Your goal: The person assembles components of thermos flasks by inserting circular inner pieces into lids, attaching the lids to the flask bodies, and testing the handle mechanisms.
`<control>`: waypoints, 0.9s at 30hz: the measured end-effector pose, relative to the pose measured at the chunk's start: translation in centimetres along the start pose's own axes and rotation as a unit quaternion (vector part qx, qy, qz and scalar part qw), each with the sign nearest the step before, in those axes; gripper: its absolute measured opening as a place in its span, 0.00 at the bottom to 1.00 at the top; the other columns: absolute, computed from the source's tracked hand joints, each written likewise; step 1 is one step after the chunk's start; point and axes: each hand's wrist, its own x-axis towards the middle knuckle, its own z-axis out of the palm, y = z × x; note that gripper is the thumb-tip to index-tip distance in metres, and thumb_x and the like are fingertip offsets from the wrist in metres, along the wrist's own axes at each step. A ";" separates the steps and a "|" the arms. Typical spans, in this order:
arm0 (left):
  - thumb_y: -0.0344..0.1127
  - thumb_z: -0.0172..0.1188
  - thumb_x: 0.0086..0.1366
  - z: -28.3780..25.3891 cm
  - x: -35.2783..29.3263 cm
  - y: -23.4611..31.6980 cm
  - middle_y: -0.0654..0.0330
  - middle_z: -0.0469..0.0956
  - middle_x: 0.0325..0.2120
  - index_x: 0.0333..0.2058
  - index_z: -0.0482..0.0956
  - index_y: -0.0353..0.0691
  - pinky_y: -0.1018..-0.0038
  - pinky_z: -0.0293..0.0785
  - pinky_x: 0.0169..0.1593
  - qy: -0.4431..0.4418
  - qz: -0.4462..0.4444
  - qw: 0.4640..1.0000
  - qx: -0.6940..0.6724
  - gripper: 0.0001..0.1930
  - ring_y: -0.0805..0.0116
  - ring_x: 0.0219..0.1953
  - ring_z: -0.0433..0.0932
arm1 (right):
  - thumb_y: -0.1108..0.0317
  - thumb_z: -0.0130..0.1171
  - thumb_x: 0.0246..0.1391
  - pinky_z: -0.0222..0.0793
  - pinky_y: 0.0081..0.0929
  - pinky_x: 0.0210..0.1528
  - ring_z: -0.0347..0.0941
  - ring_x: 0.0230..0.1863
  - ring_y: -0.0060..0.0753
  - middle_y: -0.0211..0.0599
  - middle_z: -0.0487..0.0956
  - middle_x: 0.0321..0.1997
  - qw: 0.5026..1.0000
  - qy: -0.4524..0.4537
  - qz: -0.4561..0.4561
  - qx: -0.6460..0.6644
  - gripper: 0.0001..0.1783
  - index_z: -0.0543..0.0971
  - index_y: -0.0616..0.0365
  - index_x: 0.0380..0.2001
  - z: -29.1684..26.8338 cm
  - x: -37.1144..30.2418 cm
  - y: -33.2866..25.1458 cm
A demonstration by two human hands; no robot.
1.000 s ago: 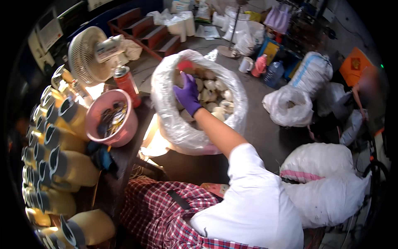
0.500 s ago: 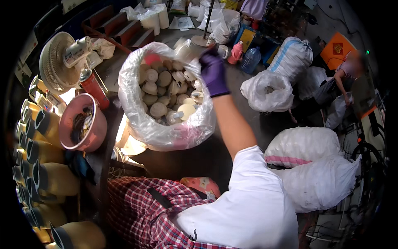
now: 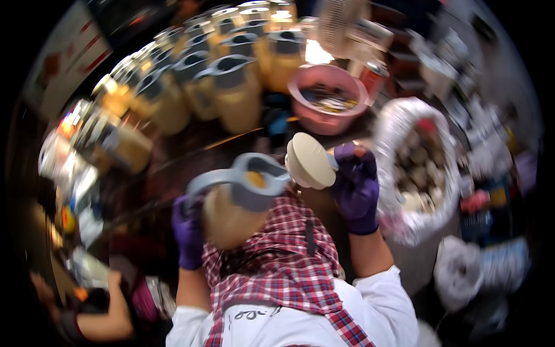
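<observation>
Apparently at the stage of bringing a cream lid [image 3: 312, 165] to the open mouth of a jug [image 3: 232, 218], to judge by the nearness of the two. Calls next, most likely, for turning the lid to match the mouth and lining up the edges, while steadying the jug by the handle [image 3: 208, 180]. At the far left, a co-worker's bare forearm [image 3: 107, 325], well apart from the work. Farther up, on a dark table [image 3: 173, 162], rows of similar grey-collared jugs [image 3: 239, 107]. Next, the left hand [image 3: 188, 234], purple-gloved, seemingly closed around the handle; exact finger placement too blurred to tell. Immediately right of that grip, the jug, above a checked apron [image 3: 277, 248], collar uppermost, possibly leaning a little rightward. Just right of the mouth, the lid, tilted, not yet seated; touching the collar or merely close, impossible to tell. Beyond, on the table, a pink tub [image 3: 296, 95]. At the lid's right edge, a small grey-blue tab [image 3: 332, 161], and there the right hand [image 3: 355, 188], likewise gloved, apparently pinching the tab, with the lid jutting leftward out of the grip. Farthest right, a plastic-lined container [image 3: 386, 136] with more pale parts [image 3: 417, 201] inside.
</observation>
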 end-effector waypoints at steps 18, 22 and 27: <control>0.59 0.66 0.66 -0.9 -2.6 -1.3 0.56 0.84 0.48 0.47 0.75 0.36 0.70 0.75 0.57 -0.156 -0.202 0.926 -0.278 0.29 0.71 0.50 0.80 | 0.52 0.63 0.50 0.52 0.53 0.72 0.59 0.72 0.61 0.58 0.67 0.69 0.745 -0.452 0.091 -0.482 0.38 0.73 0.60 0.62 8.2 3.0 1.8; 0.60 0.65 0.65 -0.9 -1.6 -0.2 0.55 0.84 0.47 0.47 0.73 0.34 0.69 0.75 0.57 -0.189 -0.220 0.918 -0.272 0.31 0.68 0.51 0.81 | 0.48 0.59 0.55 0.52 0.48 0.74 0.58 0.74 0.62 0.60 0.62 0.73 0.755 -0.512 0.177 -0.370 0.44 0.65 0.64 0.70 6.8 2.6 2.8; 0.54 0.72 0.59 0.6 -1.9 4.0 0.62 0.85 0.47 0.44 0.76 0.43 0.59 0.71 0.60 -0.139 0.058 0.987 0.052 0.25 0.62 0.54 0.81 | 0.50 0.46 0.70 0.53 0.38 0.75 0.59 0.75 0.45 0.48 0.61 0.76 0.861 -0.170 0.364 -0.312 0.37 0.60 0.63 0.72 2.7 -0.5 5.0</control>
